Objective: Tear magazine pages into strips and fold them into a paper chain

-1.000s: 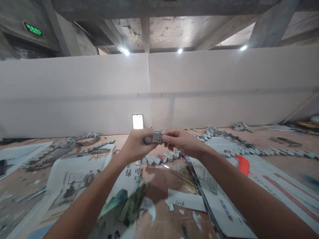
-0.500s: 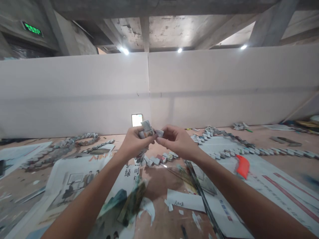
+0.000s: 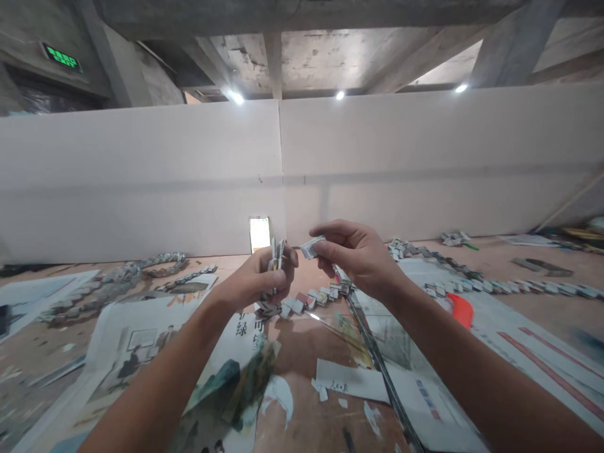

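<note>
My left hand point(image 3: 267, 274) is closed around the end of a folded newspaper chain point(image 3: 277, 255), whose paper ends stick up between thumb and fingers. Below that hand, zigzag links point(image 3: 297, 305) trail over the table to the right. A small folded newspaper strip point(image 3: 311, 246) is pinched between thumb and fingertips of my right hand point(image 3: 352, 251). A short gap separates the strip from the chain. Both hands are raised above the tabletop.
More paper chain lies at the left point(image 3: 127, 270) and right point(image 3: 500, 286). A lit phone point(image 3: 259, 234) leans on the white partition point(image 3: 401, 157). Newspaper sheets point(image 3: 155, 340), a red-orange object point(image 3: 461, 310), a metal ruler-like strip point(image 3: 377, 358) and paper scraps point(image 3: 352, 379) lie about.
My right hand has drawn away to the right and slightly up, carrying the small strip. My left hand has turned, so the chain's upright paper ends now show edge-on.
</note>
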Demonstrator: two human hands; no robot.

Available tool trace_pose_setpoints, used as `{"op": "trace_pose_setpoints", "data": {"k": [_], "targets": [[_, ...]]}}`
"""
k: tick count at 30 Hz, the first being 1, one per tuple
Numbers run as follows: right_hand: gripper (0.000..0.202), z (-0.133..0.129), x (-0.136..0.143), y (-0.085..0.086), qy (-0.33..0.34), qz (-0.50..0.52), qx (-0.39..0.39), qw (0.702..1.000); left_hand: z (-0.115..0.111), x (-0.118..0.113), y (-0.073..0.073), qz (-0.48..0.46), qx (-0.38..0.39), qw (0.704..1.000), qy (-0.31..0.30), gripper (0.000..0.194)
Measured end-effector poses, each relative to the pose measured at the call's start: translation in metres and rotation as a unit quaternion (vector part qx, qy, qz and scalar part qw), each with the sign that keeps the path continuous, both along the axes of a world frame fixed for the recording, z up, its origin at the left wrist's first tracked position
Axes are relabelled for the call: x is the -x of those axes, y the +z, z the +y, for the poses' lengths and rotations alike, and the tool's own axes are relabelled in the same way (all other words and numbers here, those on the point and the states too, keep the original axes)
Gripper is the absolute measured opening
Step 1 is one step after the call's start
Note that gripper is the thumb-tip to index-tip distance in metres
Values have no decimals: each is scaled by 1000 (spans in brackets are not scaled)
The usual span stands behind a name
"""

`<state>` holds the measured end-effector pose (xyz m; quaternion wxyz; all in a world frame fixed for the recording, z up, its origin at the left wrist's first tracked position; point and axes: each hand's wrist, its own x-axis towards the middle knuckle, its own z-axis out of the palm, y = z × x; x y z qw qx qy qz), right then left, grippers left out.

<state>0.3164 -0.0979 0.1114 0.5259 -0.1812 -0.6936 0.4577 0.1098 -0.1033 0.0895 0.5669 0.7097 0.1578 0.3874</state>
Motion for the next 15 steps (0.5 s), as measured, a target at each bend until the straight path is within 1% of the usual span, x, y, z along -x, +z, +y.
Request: {"op": "trace_pose_setpoints", "data": {"k": [2, 3, 6, 9, 12, 14, 15], "targets": [[25, -4, 1, 2, 9, 14, 10, 1000, -2, 0, 1, -2, -3, 999, -36, 32], [24, -7, 2, 3, 9, 19, 13, 1000, -3, -1, 1, 1, -7, 999, -40, 30], [19, -12, 4, 6, -7, 23, 8, 1000, -7, -4, 3, 20, -21, 1000, -10, 26], [15, -13, 6, 6, -37, 14, -22, 999, -13, -10, 5, 36, -38, 998, 34, 28], [11, -12, 6, 4, -90, -17, -93, 991, -16, -16, 6, 60, -51, 995, 67, 26], [10, -11, 6, 2, -143, -44, -171, 974, -17, -18, 7, 73, -61, 991, 94, 22], [10, -11, 6, 1, -168, -60, -218, 960, -18, -19, 7, 77, -63, 989, 106, 21]]}}
